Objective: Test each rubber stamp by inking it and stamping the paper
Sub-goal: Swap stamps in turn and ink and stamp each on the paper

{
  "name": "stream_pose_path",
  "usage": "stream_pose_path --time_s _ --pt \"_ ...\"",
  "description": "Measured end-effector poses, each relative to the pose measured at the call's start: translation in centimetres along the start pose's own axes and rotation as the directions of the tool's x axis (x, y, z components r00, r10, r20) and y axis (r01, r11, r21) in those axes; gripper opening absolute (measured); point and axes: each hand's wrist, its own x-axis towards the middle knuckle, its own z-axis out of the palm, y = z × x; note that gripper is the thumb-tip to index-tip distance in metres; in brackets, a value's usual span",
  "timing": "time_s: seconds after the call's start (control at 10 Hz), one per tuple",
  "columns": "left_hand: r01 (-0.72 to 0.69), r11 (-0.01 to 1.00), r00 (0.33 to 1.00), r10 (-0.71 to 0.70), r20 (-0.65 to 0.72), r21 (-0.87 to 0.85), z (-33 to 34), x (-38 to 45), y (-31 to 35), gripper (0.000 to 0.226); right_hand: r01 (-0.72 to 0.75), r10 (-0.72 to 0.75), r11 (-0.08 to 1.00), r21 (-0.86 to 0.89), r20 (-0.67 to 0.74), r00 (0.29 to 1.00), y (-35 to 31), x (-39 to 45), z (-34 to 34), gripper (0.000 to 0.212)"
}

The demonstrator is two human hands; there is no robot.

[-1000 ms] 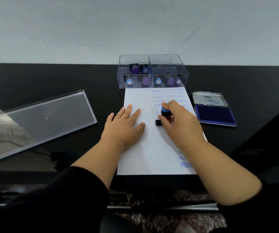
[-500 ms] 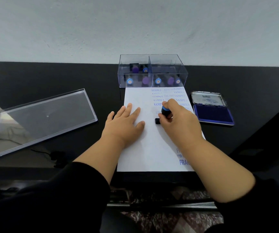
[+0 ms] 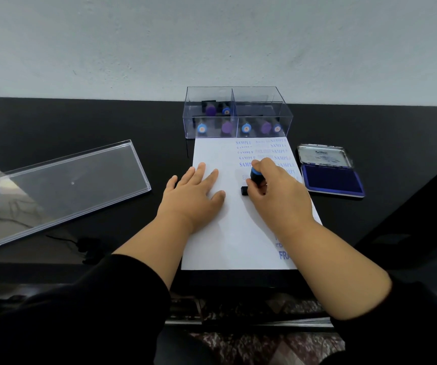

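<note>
My hands: left hand [image 3: 195, 192] flat on the paper [image 3: 235, 230]; right hand [image 3: 277, 191] grips the upright stamp [image 3: 255, 177] at centre frame, ink pad [image 3: 331, 180] immediately right, nearer it.

Both forearms reach forward from black sleeves pushed up near the elbows, bare from there to the wrists. The left hand [image 3: 195, 196] lies palm down, fingers straight and slightly spread, thumb angled out to its right, pressing flat on the paper [image 3: 227, 233]. The right hand [image 3: 277, 196] is curled, thumb and fingers wrapped round the stamp [image 3: 254, 177] (only its blue-topped handle and a black corner of its base show past the knuckles), wrist bent slightly inward. The two hands sit near each other, not touching.
</note>
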Motion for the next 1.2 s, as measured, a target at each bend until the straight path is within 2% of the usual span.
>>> stream_pose_path --time_s 0.1,0.2,0.4,1.2 --pt "-0.001 1.000 1.000 0.001 0.000 -0.005 0.0 -0.1 0.0 0.055 -0.043 0.045 0.996 0.081 -0.029 0.999 0.4 0.0 -0.3 0.027" --pt "-0.004 1.000 1.000 0.004 -0.004 -0.008 0.1 -0.1 0.0 0.054 -0.094 0.121 0.972 0.213 -0.116 0.986 1.1 0.3 -1.0 0.027" --pt "-0.001 1.000 1.000 0.001 -0.003 -0.014 0.0 -0.2 0.1 0.054 -0.195 0.262 0.921 0.338 -0.164 0.951 3.1 1.1 -2.2 0.023" --pt "0.002 1.000 1.000 -0.002 -0.006 -0.012 0.0 -0.1 0.1 0.054 -0.212 0.271 0.913 0.347 -0.131 0.954 3.6 1.2 -2.2 0.025"
